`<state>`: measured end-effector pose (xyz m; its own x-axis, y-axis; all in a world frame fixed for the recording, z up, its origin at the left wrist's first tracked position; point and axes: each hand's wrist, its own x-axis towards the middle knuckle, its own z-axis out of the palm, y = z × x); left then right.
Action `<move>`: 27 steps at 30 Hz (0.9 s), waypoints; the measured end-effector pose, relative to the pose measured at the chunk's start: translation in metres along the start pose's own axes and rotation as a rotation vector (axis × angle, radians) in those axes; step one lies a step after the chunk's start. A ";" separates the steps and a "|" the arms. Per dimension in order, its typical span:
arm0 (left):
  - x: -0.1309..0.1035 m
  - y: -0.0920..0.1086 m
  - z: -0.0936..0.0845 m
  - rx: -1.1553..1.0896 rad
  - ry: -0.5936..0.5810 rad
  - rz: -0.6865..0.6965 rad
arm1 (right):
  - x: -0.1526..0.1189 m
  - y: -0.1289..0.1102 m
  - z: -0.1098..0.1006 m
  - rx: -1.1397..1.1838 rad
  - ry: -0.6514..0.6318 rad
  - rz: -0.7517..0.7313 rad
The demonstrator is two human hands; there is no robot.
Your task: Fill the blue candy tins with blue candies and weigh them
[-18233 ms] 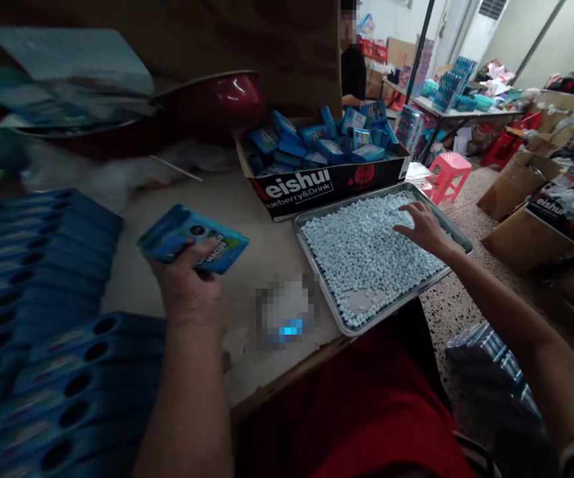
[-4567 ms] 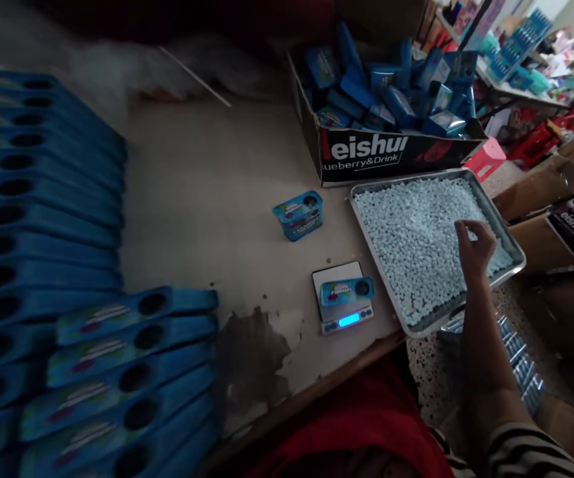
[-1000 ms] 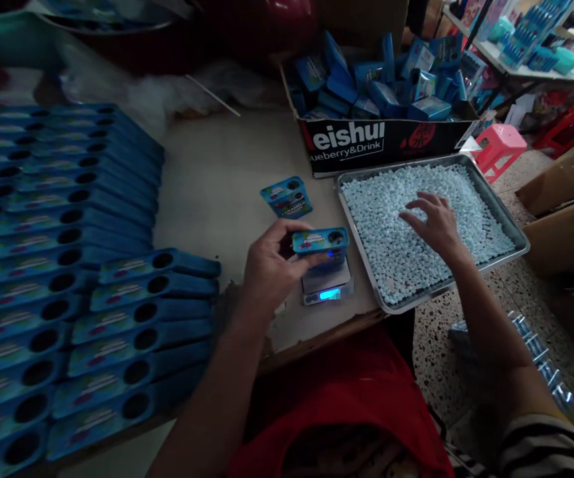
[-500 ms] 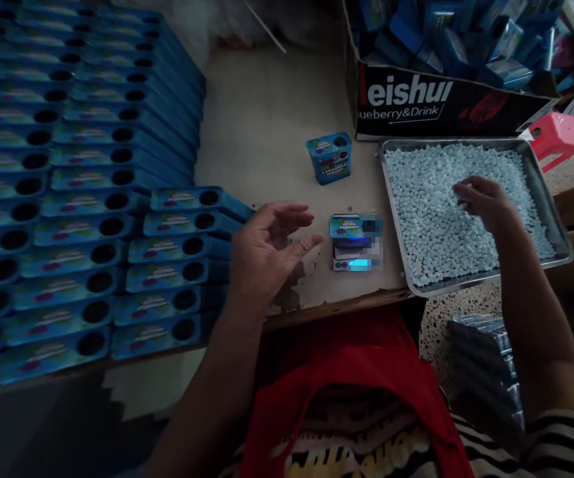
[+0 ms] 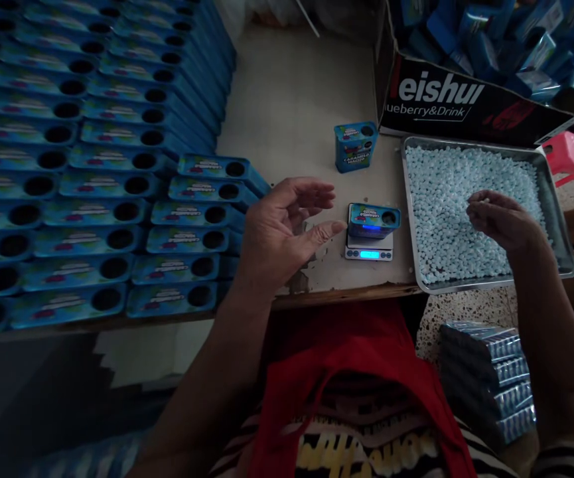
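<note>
My left hand (image 5: 287,232) hangs over the table with thumb and fingers apart and nothing between them. To its right a blue tin (image 5: 373,216) with a dark round hole rests on a small digital scale (image 5: 369,254) whose display glows blue. My right hand (image 5: 503,219) is above a metal tray (image 5: 419,255) of pale candies (image 5: 446,232), its fingertips pinched on something small and whitish that looks like candies. Another blue tin (image 5: 355,147) stands upright behind the scale.
Rows of blue tins (image 5: 68,179) cover the left side. A black carton (image 5: 470,99) full of blue packs stands behind the tray, with a pink plastic object (image 5: 568,156) beside it. Wrapped packs (image 5: 503,372) are stacked below the table edge (image 5: 346,296).
The view has shifted, moving the table items in the picture. My right hand's fingers have risen from the candies, pinched together. My left hand keeps its open pose.
</note>
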<state>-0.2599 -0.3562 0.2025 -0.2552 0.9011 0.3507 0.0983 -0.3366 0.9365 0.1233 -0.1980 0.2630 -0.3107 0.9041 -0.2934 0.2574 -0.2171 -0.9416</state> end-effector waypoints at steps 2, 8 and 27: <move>-0.001 0.001 0.002 0.018 -0.001 -0.025 | -0.003 -0.012 0.015 -0.086 -0.078 -0.026; -0.004 -0.002 0.008 0.025 0.009 -0.114 | -0.007 -0.061 0.076 -0.153 -0.326 -0.067; -0.016 -0.034 0.004 -0.108 -0.087 -0.283 | -0.015 -0.084 0.152 -1.099 -0.325 -0.360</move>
<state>-0.2550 -0.3576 0.1651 -0.1742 0.9815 0.0793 -0.0683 -0.0924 0.9934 -0.0327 -0.2495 0.3216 -0.7008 0.6788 -0.2192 0.7021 0.6021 -0.3802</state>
